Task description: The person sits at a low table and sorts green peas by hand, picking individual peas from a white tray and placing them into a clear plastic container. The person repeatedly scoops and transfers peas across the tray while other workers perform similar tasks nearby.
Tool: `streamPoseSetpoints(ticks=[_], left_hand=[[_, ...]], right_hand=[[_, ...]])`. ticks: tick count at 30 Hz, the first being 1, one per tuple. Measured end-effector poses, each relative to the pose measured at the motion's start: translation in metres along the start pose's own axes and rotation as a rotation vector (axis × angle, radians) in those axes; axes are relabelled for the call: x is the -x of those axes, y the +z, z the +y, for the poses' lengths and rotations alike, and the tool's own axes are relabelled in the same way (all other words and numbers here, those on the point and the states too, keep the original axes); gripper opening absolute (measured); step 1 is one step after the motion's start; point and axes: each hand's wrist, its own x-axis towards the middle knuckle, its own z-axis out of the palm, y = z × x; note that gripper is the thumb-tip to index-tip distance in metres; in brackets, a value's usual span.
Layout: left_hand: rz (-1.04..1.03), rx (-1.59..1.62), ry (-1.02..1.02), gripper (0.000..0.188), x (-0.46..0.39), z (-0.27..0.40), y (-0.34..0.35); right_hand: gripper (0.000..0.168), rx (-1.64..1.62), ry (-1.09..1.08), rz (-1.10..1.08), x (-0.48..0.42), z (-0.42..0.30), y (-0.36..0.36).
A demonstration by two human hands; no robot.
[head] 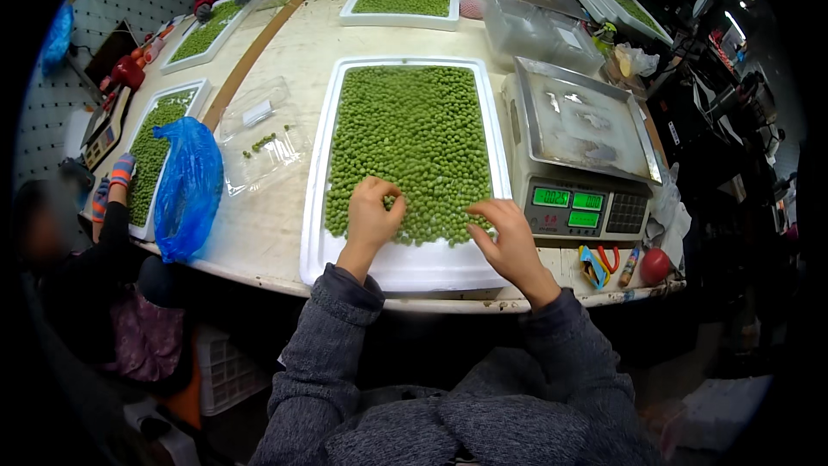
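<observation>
Green peas [414, 136] cover most of a white foam tray [401, 268] lying in front of me. The tray's near end is bare white foam. At the left of the pea layer's near edge, my left hand [375, 217] has its thumb and index finger curled towards each other over the peas. Whether a pea sits between those fingertips cannot be made out. My right hand [511, 246] is at the near right corner of the peas, thumb and fingers apart, with fingertips beside the outermost peas and nothing plainly held.
Right of the tray stands a digital scale [585, 136], with clear plastic boxes [543, 35] behind it. Red-handled scissors [608, 259] and a red ball-like object [654, 265] lie near the edge. Leftward are a clear clamshell [265, 142] and a blue plastic bag [187, 188]. Several people work at other pea trays.
</observation>
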Motion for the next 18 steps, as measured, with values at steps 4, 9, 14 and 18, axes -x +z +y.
streamPoseSetpoints(ticks=[4, 9, 14, 18], left_hand=[[-0.031, 0.356, -0.293, 0.005, -0.003, -0.004, -0.01], [-0.025, 0.702, -0.499, 0.006, -0.002, -0.001, -0.017], [-0.053, 0.789, -0.547, 0.005, 0.0, -0.003, -0.014], [-0.037, 0.711, -0.523, 0.006, 0.001, 0.0, -0.01]], right_hand=[[0.022, 0.191, -0.018, -0.127, -0.039, 0.014, 0.037], [0.008, 0.314, -0.001, -0.192, -0.054, 0.037, 0.074], [0.003, 0.193, 0.028, -0.197, -0.055, 0.048, 0.075], [0.005, 0.173, 0.101, -0.191, -0.056, 0.051, 0.07]])
